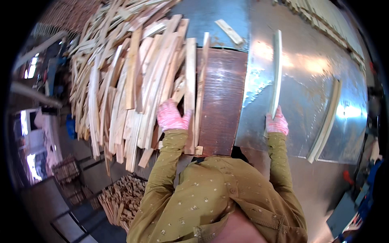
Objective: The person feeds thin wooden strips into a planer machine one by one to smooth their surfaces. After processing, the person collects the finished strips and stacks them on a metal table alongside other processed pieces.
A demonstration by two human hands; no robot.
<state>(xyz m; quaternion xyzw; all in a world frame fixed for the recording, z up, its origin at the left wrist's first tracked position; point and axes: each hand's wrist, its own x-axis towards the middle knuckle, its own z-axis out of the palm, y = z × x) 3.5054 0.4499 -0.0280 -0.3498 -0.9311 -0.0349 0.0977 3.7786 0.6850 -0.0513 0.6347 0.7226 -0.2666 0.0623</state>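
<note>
A pink-and-white glove covers my left hand (173,117), which rests at the right side of a large heap of pale wooden strips (137,81). Its fingers touch the lower ends of some strips, the thumb spread apart from them beside an upright strip (190,75). My right hand (277,122), gloved alike, is closed round the near end of a long pale wooden strip (277,69). That strip points away from me over the shiny metal tabletop (304,93). Between my hands lies a dark brown board (222,101), with another strip (201,89) along its left edge.
On the metal top a grooved strip (327,121) lies at the right, and a short piece (229,32) lies at the back. Rows of strips (328,28) line the far right. Stacked wood (123,198) stands low at the left, near a dark metal frame (73,214).
</note>
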